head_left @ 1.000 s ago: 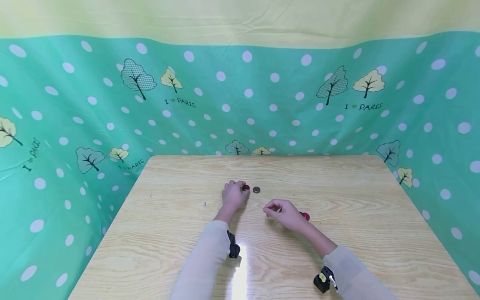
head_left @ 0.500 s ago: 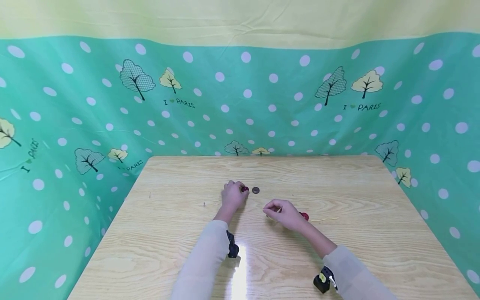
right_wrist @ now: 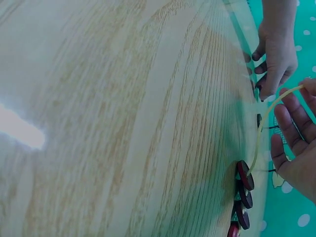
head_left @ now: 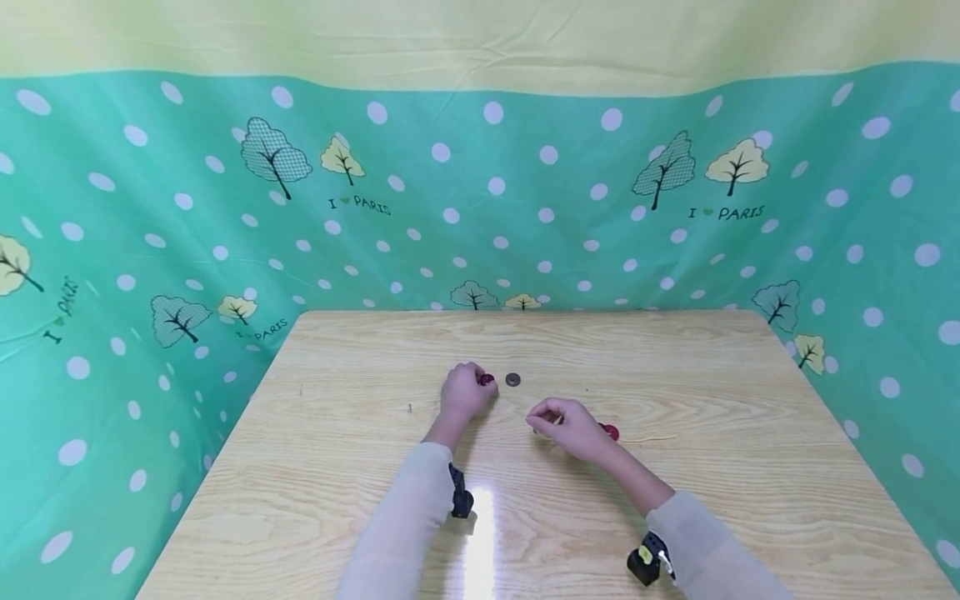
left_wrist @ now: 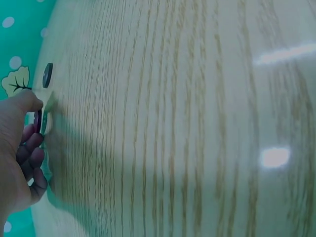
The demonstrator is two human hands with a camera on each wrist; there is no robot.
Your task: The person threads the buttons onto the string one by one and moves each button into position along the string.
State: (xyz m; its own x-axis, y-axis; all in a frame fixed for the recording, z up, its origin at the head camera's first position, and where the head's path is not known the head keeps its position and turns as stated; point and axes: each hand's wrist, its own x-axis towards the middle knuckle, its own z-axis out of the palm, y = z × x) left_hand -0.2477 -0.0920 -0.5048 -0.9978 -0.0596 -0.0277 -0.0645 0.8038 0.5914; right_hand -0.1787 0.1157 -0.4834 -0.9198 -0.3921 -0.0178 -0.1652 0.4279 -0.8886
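In the head view, my left hand (head_left: pixel 462 393) is at the middle of the table and pinches a dark red button (head_left: pixel 487 379) between thumb and fingers. The left wrist view shows that red button (left_wrist: pixel 37 121) on edge, close over the wood. Just right of it a dark grey button (head_left: pixel 513 380) lies flat. My right hand (head_left: pixel 568 429) pinches the end of a yellow cord (right_wrist: pixel 258 133), its other fingers loosely bent. Below that hand, the cord runs into a row of several dark and red buttons (right_wrist: pixel 245 194), partly hidden by the wrist in the head view.
The cord's tail (head_left: pixel 651 438) stretches to the right across the wooden table (head_left: pixel 330 483). A small mark (head_left: pixel 410 408) shows on the wood left of my left hand. A green dotted cloth (head_left: pixel 420 200) hangs behind the table and along both sides.
My left hand has shifted slightly left with the red button, widening the gap to the grey button. The right hand and its cord have stayed in place.
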